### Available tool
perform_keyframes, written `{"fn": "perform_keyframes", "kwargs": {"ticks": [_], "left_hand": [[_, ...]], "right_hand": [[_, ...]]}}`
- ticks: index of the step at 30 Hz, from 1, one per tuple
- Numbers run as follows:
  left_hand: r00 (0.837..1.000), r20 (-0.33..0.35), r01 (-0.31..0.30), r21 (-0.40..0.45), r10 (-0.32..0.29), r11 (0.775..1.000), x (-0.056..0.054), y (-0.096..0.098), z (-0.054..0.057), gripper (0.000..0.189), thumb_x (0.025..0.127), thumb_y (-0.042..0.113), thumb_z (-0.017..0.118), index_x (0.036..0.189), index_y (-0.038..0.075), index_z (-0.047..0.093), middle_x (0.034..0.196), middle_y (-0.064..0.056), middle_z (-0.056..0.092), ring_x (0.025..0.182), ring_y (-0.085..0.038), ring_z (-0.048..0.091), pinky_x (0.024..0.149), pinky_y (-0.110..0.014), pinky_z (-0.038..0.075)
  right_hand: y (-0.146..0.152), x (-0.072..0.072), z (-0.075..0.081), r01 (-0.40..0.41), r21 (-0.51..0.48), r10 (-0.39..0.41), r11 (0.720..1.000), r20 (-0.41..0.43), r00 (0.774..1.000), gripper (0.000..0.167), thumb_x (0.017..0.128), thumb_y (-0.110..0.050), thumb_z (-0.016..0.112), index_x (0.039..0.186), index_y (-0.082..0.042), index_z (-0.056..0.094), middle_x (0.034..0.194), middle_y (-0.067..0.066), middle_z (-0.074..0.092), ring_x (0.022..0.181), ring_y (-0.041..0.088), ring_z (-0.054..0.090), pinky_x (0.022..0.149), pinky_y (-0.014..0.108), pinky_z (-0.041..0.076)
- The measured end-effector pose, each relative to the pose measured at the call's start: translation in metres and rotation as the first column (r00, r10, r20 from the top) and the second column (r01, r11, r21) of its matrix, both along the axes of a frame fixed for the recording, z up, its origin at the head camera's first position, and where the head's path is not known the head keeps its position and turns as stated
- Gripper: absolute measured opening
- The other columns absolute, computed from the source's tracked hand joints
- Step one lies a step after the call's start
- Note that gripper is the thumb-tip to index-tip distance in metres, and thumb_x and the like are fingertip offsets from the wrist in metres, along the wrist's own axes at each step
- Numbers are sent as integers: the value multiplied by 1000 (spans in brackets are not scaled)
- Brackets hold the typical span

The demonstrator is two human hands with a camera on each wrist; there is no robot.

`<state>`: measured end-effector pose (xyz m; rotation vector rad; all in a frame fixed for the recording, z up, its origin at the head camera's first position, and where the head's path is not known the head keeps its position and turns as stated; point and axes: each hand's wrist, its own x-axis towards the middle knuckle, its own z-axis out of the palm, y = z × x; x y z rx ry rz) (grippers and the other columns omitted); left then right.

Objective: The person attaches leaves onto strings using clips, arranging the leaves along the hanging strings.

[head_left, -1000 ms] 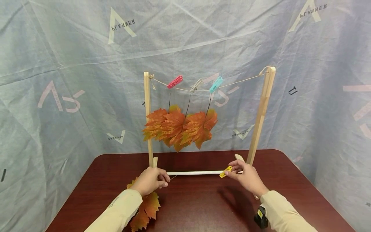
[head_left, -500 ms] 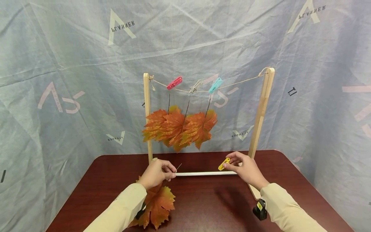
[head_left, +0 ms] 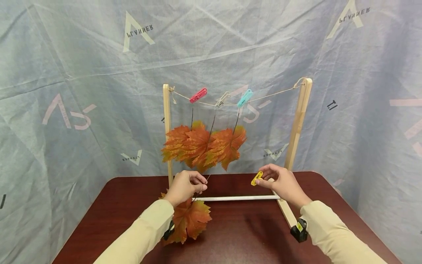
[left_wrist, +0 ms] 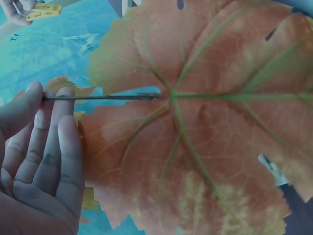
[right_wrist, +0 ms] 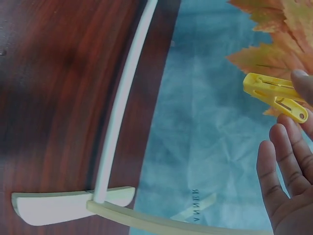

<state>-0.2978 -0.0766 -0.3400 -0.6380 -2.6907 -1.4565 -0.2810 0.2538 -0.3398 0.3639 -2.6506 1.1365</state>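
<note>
My left hand [head_left: 187,187] pinches the thin dark stem of an orange artificial maple leaf [head_left: 191,220], which hangs below the hand over the table; its veined face fills much of the left wrist view. My right hand [head_left: 283,182] holds a yellow clothespin [head_left: 257,178] between thumb and fingers, its other fingers spread in the right wrist view. Behind the hands, a string [head_left: 275,96] sags between two wooden posts. A pink clothespin [head_left: 198,95], a beige clothespin [head_left: 222,99] and a blue clothespin [head_left: 245,98] sit on it, with orange leaves [head_left: 227,145] hanging below by their stems.
The wooden posts [head_left: 298,124] stand on the dark red table [head_left: 230,231], joined low down by a white rod [head_left: 237,198]. A wooden foot [right_wrist: 54,208] supports the right post. A grey printed cloth [head_left: 99,121] hangs behind and at both sides.
My left hand has risen and moved right, lifting the leaf with it from lower left. My right hand has risen slightly with the yellow clothespin. The hanging leaves stay in place.
</note>
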Motion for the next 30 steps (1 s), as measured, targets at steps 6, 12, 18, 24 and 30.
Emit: {"fn": "perform_keyframes", "kwargs": {"ticks": [6, 12, 18, 24, 30], "left_hand": [[1000, 16, 5, 24, -5, 1000, -2, 13, 13, 4, 90, 8, 78, 93, 10, 77, 74, 2, 72, 69, -23, 68, 58, -33, 55], [1000, 10, 7, 42, -8, 999, -3, 25, 25, 5, 91, 10, 77, 96, 9, 76, 78, 2, 73, 74, -23, 69, 60, -32, 57], [1000, -19, 2, 85, 0, 996, -3, 38, 32, 6, 92, 10, 77, 97, 8, 76, 84, -5, 75, 70, -20, 68, 61, -32, 56], [995, -98, -9, 103, 19, 995, -5, 52, 39, 10, 91, 13, 78, 99, 6, 77, 82, 0, 75, 73, -17, 69, 66, -30, 55], [989, -141, -29, 117, 45, 993, -8, 65, 45, 9, 90, 14, 79, 98, 9, 77, 83, 3, 75, 74, -12, 67, 66, -29, 54]], "right_hand": [[2, -1, 12, -10, 0, 10, 1000, -8, 1000, 34, 89, -24, 82, 116, -9, 70, 94, 1, 72, 87, 18, 68, 75, 37, 52], [4, -2, 22, -16, 19, 17, 1000, -37, 999, 34, 89, -25, 82, 116, -8, 71, 95, 1, 72, 92, 22, 68, 77, 37, 53], [7, -3, 33, 2, 30, 0, 1000, -62, 998, 33, 87, -28, 84, 114, -13, 73, 92, 0, 72, 89, 19, 67, 70, 34, 52], [9, -5, 48, -1, 23, 3, 1000, -113, 994, 24, 85, -28, 85, 103, -15, 75, 97, 2, 74, 85, 17, 68, 70, 31, 54], [10, -8, 61, -8, 16, 10, 1000, -136, 991, 20, 85, -22, 85, 100, -12, 77, 92, 3, 74, 81, 17, 69, 70, 27, 55]]}}
